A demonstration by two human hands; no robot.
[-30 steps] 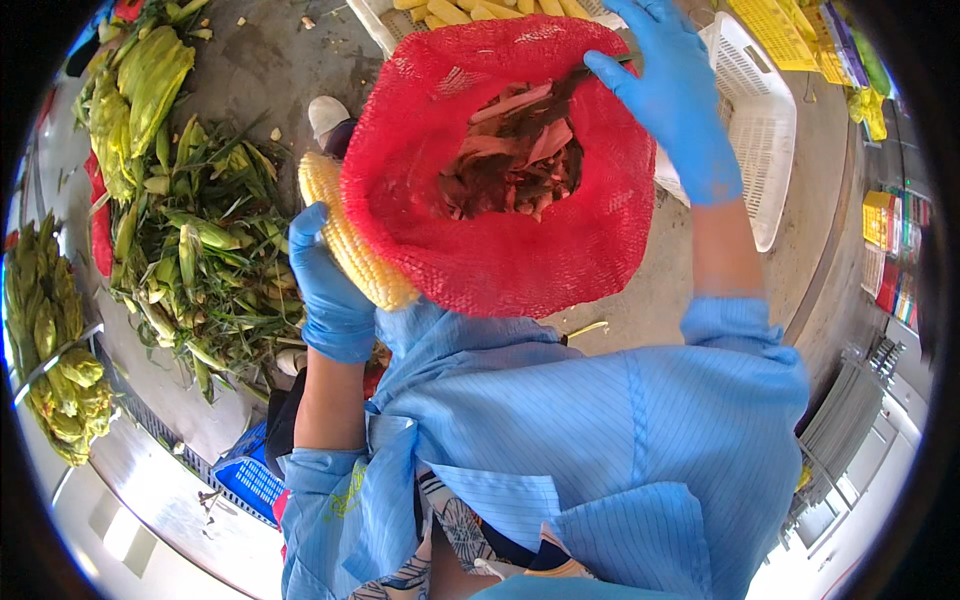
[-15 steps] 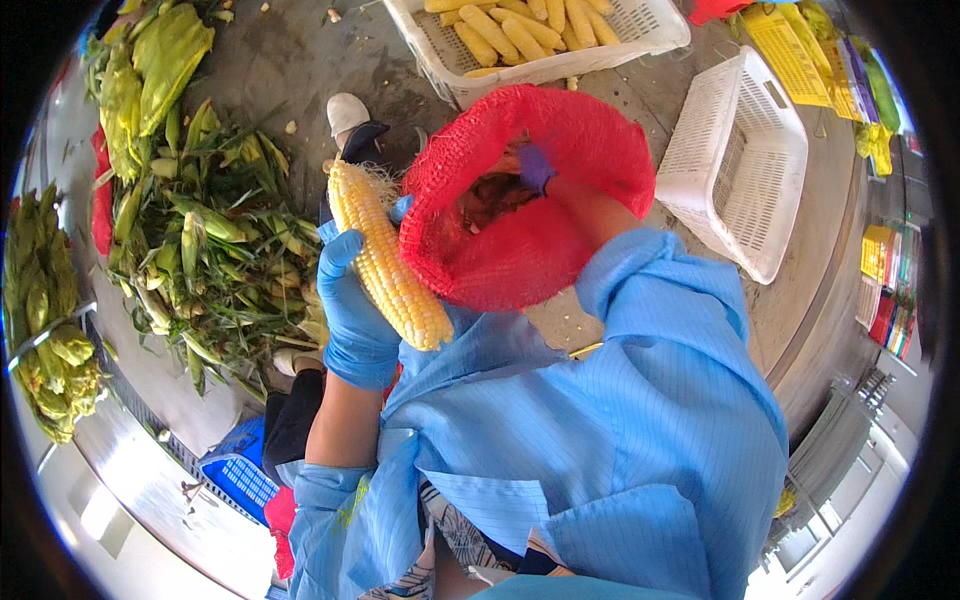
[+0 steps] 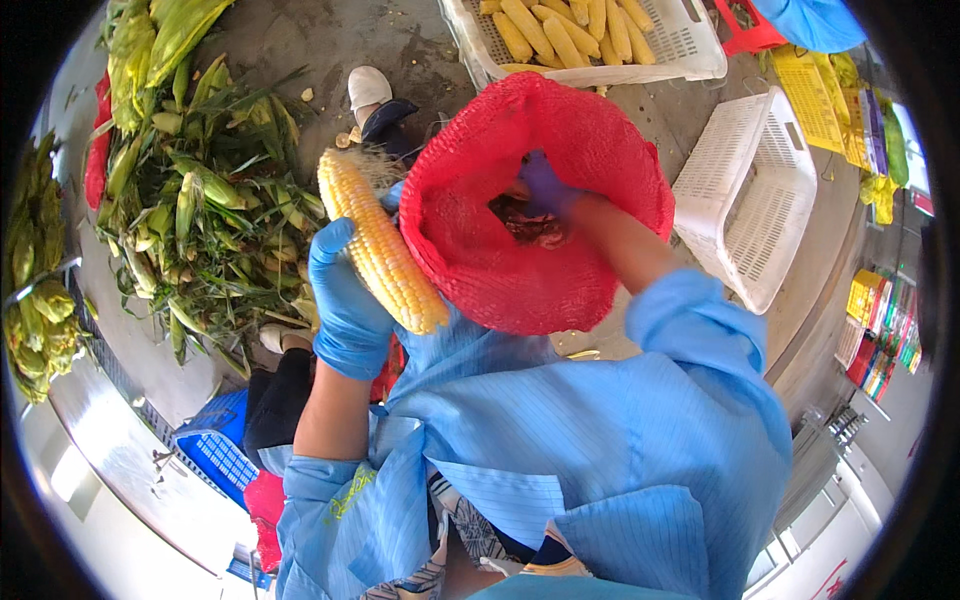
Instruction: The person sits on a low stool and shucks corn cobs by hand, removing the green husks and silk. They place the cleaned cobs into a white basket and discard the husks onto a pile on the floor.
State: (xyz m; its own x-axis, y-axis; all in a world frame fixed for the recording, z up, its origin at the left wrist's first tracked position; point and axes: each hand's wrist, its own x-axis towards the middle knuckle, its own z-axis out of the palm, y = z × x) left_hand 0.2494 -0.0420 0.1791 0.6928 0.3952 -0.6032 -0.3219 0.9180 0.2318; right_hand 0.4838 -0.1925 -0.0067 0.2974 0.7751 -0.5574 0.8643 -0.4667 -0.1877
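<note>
My left hand, in a blue glove, is wrapped round a husked ear of corn. Its yellow kernels are bare, and pale silk hangs at the upper end. Against the corn's right side stands a red mesh bag, its wide mouth facing up. My right hand, in a purple glove, reaches down into the bag; its fingertips are blurred and partly hidden, so their grip does not show. Below that hand, dark reddish-brown contents show at the bag's bottom.
To the left lies a big heap of green husks and leaves. A white crate of peeled corn stands ahead, with another white crate to its right. A blue crate sits lower left. Another person's blue sleeve shows top right.
My right hand and forearm show more in the bag, whose mouth has opened wider toward me. The corn stays in my left hand. Another person's sleeve has appeared top right.
</note>
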